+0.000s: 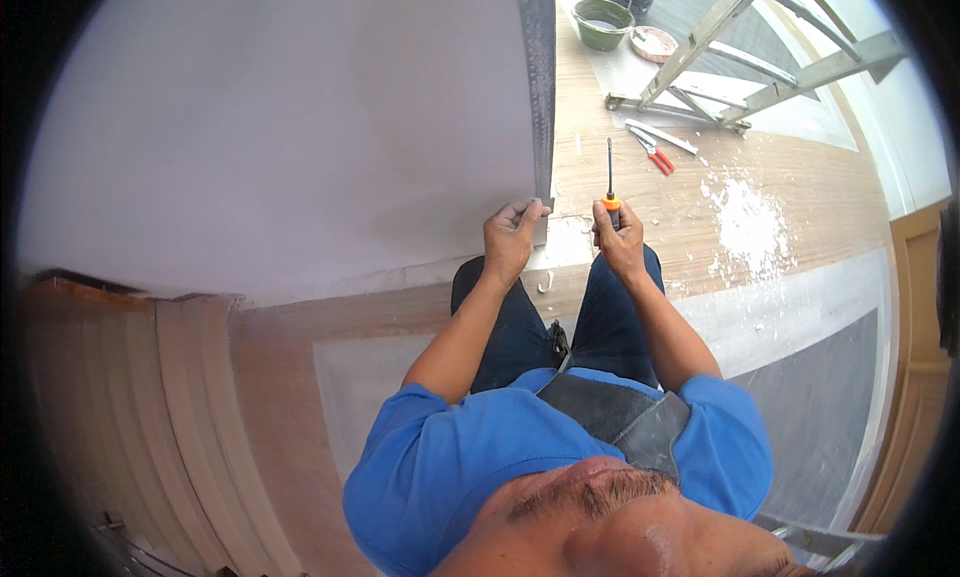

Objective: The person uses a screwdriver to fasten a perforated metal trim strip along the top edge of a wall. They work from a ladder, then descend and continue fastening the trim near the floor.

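Head view: two bare hands work side by side near the wall's edge. The right hand (622,242) is closed around one screwdriver (610,185) — orange-and-black handle, shaft pointing away from the person. The left hand (512,239) has its fingers curled together at the near end of one grey corner strip (540,97); whether they grip it, I cannot tell. Beyond lie one pair of red-handled snips (658,159) and one white strip (668,140) — near one ladder (690,45), two buckets (603,39) and one shallow basin (655,58).
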Demonstrator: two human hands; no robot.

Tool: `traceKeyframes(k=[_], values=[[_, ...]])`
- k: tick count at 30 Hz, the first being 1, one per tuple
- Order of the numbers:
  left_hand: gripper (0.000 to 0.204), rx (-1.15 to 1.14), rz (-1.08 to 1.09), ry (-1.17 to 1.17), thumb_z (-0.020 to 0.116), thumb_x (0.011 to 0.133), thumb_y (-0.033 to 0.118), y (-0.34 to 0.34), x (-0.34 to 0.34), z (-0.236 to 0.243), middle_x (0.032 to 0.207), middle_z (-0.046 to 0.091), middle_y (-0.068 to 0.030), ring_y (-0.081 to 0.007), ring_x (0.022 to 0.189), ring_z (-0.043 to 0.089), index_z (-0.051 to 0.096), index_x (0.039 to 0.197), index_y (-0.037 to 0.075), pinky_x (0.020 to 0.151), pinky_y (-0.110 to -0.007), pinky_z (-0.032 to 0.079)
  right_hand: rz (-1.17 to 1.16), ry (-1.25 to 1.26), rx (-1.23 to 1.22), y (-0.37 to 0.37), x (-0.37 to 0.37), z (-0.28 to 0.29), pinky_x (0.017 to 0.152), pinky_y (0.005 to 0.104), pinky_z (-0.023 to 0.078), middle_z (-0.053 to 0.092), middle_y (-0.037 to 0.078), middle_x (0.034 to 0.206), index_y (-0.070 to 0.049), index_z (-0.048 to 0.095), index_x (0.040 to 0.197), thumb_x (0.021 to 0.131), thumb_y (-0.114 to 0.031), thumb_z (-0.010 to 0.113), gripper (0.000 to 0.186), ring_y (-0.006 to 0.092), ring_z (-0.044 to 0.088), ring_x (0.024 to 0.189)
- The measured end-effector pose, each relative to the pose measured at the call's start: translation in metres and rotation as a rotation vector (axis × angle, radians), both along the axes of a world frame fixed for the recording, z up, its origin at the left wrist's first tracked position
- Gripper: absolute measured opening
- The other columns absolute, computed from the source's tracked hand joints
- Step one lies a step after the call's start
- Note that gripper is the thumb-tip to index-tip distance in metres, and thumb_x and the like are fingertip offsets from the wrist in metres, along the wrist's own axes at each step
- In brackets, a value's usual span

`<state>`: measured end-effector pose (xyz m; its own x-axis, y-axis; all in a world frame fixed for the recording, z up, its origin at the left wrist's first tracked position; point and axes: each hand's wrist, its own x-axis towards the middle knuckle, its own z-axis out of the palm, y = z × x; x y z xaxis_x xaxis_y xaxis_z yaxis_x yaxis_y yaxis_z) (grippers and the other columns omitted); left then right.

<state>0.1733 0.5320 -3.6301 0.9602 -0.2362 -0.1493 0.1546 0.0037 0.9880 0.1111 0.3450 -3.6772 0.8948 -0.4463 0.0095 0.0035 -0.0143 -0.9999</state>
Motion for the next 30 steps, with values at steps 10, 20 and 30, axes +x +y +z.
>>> traceKeyframes(k=[10,20,30], values=[[0.019,0.288,0.207,-0.525,0.075,0.094,0.019,-0.014,-0.051,0.141,0.076,0.065,0.0014,-0.0044,0.065,0.051,0.073,0.1,0.002,0.059,-0.024,0.043,0.104,-0.128,0.185,-0.035,-0.054,0.059,0.051,0.0227,0.043,0.055,0.001,0.076,0.0,0.058,0.127,0.105,-0.026,0.057,0.034,0.0054,0.051,0.057],[0.026,0.177,0.215,-0.75,0.072,0.096,0.02,0.013,-0.095,0.232,0.091,0.074,-0.006,-0.0069,0.073,0.061,0.072,0.113,-0.001,0.068,-0.022,0.05,0.147,-0.272,0.184,-0.017,-0.083,0.126,0.05,0.0235,0.045,0.056,0.001,0.078,-0.001,0.057,0.125,0.106,-0.026,0.056,0.032,0.0066,0.053,0.056],[0.024,0.024,0.128,-0.756,0.069,0.099,0.021,0.036,-0.084,0.304,0.084,0.073,-0.0029,-0.0055,0.074,0.061,0.074,0.109,0.0,0.068,-0.022,0.051,0.119,-0.331,0.086,-0.005,-0.06,0.244,0.047,0.0251,0.046,0.06,0.003,0.074,-0.002,0.057,0.116,0.105,-0.026,0.056,0.026,0.0087,0.055,0.053]])
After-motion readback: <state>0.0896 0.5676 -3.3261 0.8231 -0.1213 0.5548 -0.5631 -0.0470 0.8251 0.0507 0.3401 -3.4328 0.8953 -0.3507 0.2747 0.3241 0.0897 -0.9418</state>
